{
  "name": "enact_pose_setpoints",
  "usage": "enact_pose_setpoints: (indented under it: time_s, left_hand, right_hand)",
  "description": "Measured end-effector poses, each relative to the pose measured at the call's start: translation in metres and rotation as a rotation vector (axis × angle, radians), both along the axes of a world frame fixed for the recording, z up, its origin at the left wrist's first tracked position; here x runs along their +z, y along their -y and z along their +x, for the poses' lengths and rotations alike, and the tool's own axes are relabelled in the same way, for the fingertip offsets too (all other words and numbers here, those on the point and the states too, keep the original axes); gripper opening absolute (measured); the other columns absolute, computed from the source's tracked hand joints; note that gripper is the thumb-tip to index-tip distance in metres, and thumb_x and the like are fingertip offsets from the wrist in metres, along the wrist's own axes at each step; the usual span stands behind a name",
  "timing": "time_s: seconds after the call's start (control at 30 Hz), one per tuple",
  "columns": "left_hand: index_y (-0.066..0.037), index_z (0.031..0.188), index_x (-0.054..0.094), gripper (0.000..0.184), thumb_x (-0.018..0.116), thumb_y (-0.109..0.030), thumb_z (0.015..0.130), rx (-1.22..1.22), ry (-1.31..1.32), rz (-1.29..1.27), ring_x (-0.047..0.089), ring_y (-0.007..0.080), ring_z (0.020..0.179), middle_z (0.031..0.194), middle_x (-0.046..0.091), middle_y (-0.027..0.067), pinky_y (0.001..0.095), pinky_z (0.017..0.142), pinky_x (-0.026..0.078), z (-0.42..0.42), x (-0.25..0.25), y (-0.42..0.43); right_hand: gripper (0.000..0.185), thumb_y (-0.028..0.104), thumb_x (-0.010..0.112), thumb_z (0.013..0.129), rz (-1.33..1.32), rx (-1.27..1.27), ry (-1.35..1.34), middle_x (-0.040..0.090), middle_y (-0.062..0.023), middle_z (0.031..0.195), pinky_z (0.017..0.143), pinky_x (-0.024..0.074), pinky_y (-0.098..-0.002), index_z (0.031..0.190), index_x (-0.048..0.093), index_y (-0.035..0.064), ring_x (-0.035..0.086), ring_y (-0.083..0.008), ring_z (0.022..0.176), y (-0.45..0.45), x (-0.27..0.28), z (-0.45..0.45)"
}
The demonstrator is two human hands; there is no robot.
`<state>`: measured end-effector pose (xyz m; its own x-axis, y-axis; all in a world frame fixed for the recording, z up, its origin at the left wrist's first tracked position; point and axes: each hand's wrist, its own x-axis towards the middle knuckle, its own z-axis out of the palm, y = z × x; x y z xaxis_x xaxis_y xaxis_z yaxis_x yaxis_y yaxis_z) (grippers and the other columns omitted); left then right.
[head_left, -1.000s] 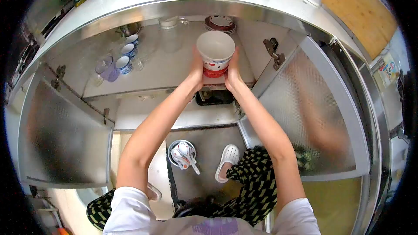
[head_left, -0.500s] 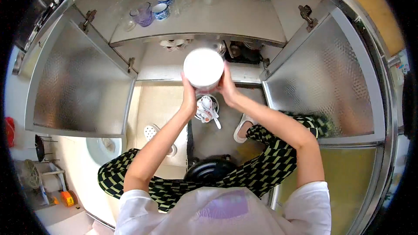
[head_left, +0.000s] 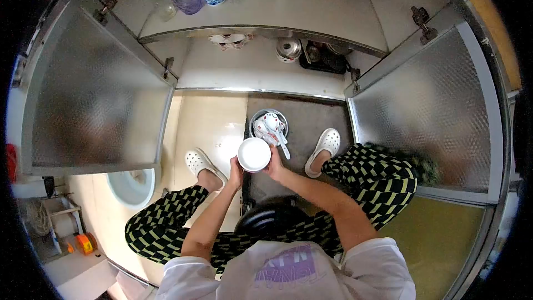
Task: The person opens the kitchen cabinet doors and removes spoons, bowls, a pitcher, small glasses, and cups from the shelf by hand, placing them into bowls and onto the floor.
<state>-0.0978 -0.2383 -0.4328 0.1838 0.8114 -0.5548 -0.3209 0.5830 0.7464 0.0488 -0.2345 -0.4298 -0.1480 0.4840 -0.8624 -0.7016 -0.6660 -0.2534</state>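
Observation:
Between my two hands is a white bowl (head_left: pixel 254 153), seen from above; whether others are stacked under it I cannot tell. My left hand (head_left: pixel 236 173) grips its left side, and my right hand (head_left: pixel 274 164) closes on its right side. Just beyond the bowl, a metal basin (head_left: pixel 285 118) stands on the dark floor mat. White soup spoons with red spots (head_left: pixel 271 121) lie in it, one handle reaching over the rim.
An open cabinet is ahead, its frosted doors (head_left: pixel 94 94) (head_left: pixel 427 89) swung out both sides. The upper shelf (head_left: pixel 277 14) carries cups, glasses and plates. Below are a metal pot (head_left: pixel 288 49) and a black tray (head_left: pixel 322 65). A pale blue tub (head_left: pixel 130 189) sits left.
Both my hands have brought the white bowl down and back toward my body, from in front of the cabinet to beside the basin. My view has tilted downward.

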Motion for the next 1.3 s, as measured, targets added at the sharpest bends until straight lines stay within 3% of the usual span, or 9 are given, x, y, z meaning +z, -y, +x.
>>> enact_pose_setpoints:
  time_s: [0.17,0.27,0.6,0.77,0.9,1.0,1.17,1.23,1.3]
  left_hand:
    - [-0.006,0.108,0.049,0.049,0.025,-0.040,0.082,0.044,-0.047,-0.263,0.043,0.0154,0.103,0.107,0.051,0.0048,0.0302,0.089,0.030,-0.006,-0.070,0.003]
    - [-0.004,0.109,0.047,0.050,0.019,-0.035,0.082,0.026,0.070,-0.239,0.046,0.0185,0.103,0.108,0.052,0.0085,0.0310,0.091,0.032,-0.002,-0.071,-0.003]
    - [-0.002,0.118,0.039,0.051,0.021,-0.035,0.084,0.046,0.112,-0.232,0.048,0.0218,0.101,0.110,0.051,0.0116,0.0316,0.089,0.035,0.006,-0.093,-0.014]
    - [-0.002,0.106,0.048,0.046,0.024,-0.034,0.084,-0.100,-0.039,-0.281,0.051,0.0208,0.095,0.102,0.055,0.0112,0.0308,0.086,0.036,0.010,-0.066,-0.019]
    - [-0.001,0.102,0.051,0.046,0.024,-0.034,0.084,-0.052,-0.005,-0.262,0.053,0.0211,0.090,0.097,0.057,0.0117,0.0311,0.084,0.037,0.011,-0.071,-0.020]
    - [0.000,0.102,0.051,0.045,0.025,-0.033,0.084,-0.048,-0.022,-0.232,0.053,0.0216,0.086,0.093,0.057,0.0122,0.0314,0.082,0.038,0.002,-0.100,-0.017]
    - [0.002,0.097,0.053,0.044,0.031,-0.032,0.083,-0.056,-0.304,-0.226,0.053,0.0213,0.080,0.087,0.057,0.0126,0.0326,0.075,0.040,-0.009,-0.096,-0.017]
    - [0.003,0.093,0.055,0.043,0.034,-0.032,0.083,-0.101,-0.425,-0.253,0.053,0.0212,0.078,0.085,0.057,0.0124,0.0325,0.072,0.040,-0.007,-0.073,-0.020]
    - [0.004,0.092,0.055,0.042,0.035,-0.032,0.082,-0.143,-0.566,-0.163,0.053,0.0214,0.079,0.086,0.058,0.0132,0.0331,0.071,0.040,-0.008,-0.063,-0.027]
  right_hand:
    - [0.033,0.038,0.033,0.080,-0.048,-0.157,0.013,0.054,0.0011,0.103,0.075,0.0369,-0.0325,0.098,0.054,0.0194,0.047,-0.0144,0.095,0.019,-0.080,-0.009]
    - [0.030,0.024,0.031,0.084,0.004,-0.203,0.035,0.058,-0.0051,0.093,0.074,0.0444,-0.0328,0.095,0.055,0.0085,0.055,-0.0179,0.085,0.021,-0.121,-0.008]
    - [0.031,0.020,0.031,0.086,0.048,-0.142,-0.024,0.059,-0.0088,0.093,0.075,0.0458,-0.0332,0.097,0.053,0.0032,0.057,-0.0191,0.082,0.004,-0.120,0.005]
    - [0.031,0.016,0.028,0.086,0.042,-0.135,-0.013,0.059,-0.0093,0.093,0.075,0.0465,-0.0336,0.097,0.053,0.0027,0.057,-0.0203,0.083,0.006,-0.134,0.001]
    - [0.032,0.020,0.027,0.087,-0.097,-0.237,-0.052,0.058,-0.0095,0.093,0.074,0.0462,-0.0349,0.095,0.053,0.0041,0.057,-0.0217,0.083,-0.003,-0.085,-0.003]
    - [0.030,0.023,0.030,0.087,-0.038,-0.258,-0.043,0.058,-0.0093,0.093,0.074,0.0460,-0.0359,0.093,0.053,0.0054,0.057,-0.0211,0.083,0.007,-0.164,-0.006]
    - [0.024,0.026,0.041,0.084,-0.204,-0.045,0.121,0.058,-0.0069,0.088,0.071,0.0460,-0.0383,0.093,0.054,0.0085,0.057,-0.0203,0.077,0.005,-0.124,0.003]
    - [0.023,0.026,0.041,0.083,-0.236,0.076,0.250,0.057,-0.0066,0.087,0.068,0.0451,-0.0388,0.092,0.054,0.0088,0.055,-0.0196,0.078,0.001,-0.069,0.008]
    - [0.023,0.026,0.041,0.084,-0.114,0.275,0.307,0.056,-0.0072,0.088,0.068,0.0435,-0.0369,0.090,0.055,0.0080,0.052,-0.0189,0.081,-0.001,-0.054,0.013]
